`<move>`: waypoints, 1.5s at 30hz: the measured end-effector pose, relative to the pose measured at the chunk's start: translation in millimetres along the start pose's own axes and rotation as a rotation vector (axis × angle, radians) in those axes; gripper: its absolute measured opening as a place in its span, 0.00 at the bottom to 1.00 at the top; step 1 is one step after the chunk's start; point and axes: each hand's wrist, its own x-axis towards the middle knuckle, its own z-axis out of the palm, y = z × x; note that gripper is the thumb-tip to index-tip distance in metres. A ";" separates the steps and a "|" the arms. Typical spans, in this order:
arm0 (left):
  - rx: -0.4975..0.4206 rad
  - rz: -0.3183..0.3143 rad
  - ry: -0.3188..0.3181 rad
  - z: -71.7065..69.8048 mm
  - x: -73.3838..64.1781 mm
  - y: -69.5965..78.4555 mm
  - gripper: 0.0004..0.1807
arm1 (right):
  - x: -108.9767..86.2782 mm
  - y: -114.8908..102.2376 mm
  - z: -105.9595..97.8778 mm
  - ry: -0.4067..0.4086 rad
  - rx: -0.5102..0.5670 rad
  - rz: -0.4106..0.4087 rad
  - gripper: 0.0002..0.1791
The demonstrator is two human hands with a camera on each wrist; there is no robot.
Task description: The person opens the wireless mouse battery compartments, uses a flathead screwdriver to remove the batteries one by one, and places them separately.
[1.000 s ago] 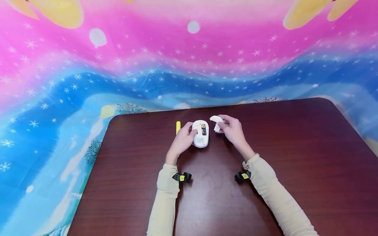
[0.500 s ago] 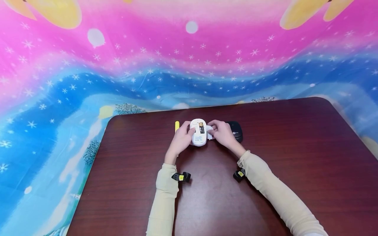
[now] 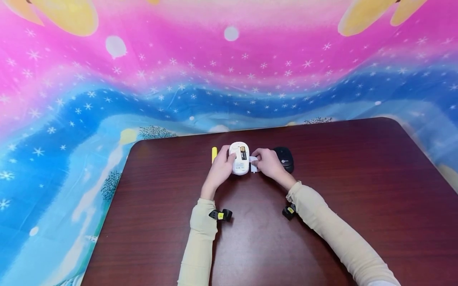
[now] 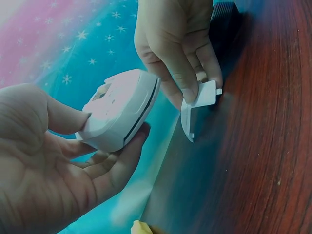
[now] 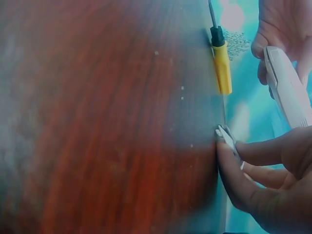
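My left hand (image 3: 222, 167) grips a white computer mouse (image 3: 239, 163), its underside facing up. In its uncovered compartment shows a dark and copper battery (image 3: 243, 153). My right hand (image 3: 270, 162) pinches a white mouse cover (image 3: 254, 165) between thumb and fingers, close to the right side of the mouse. In the left wrist view, the cover (image 4: 202, 95) has a flat leg with a small tab and a curved end, and a gap separates it from the mouse (image 4: 122, 109). The right wrist view has the cover (image 5: 230, 139) almost edge-on at the fingertips.
A black mouse (image 3: 285, 159) lies on the dark wooden table (image 3: 257, 238), just right of my right hand. Left of my left hand lies a yellow-handled screwdriver (image 5: 222, 68), its shaft partly out of view. A colourful cloth (image 3: 200, 79) hangs behind the table.
My right hand has moved left with the cover, up beside the white mouse, and the cover has turned. The black mouse behind that hand has come into view. My left hand keeps its hold.
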 end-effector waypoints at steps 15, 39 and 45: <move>-0.121 -0.045 0.104 0.0 -1.9 3.2 0.19 | -3.3 -6.0 1.8 0.043 -0.308 -0.059 0.08; -0.408 -0.112 0.308 -21.1 -3.1 11.7 0.17 | 7.6 -48.2 32.5 0.023 -0.215 -0.345 0.06; -0.445 -0.101 0.350 -27.3 -6.2 15.1 0.18 | 11.9 -57.9 52.9 -0.012 -0.058 -0.298 0.16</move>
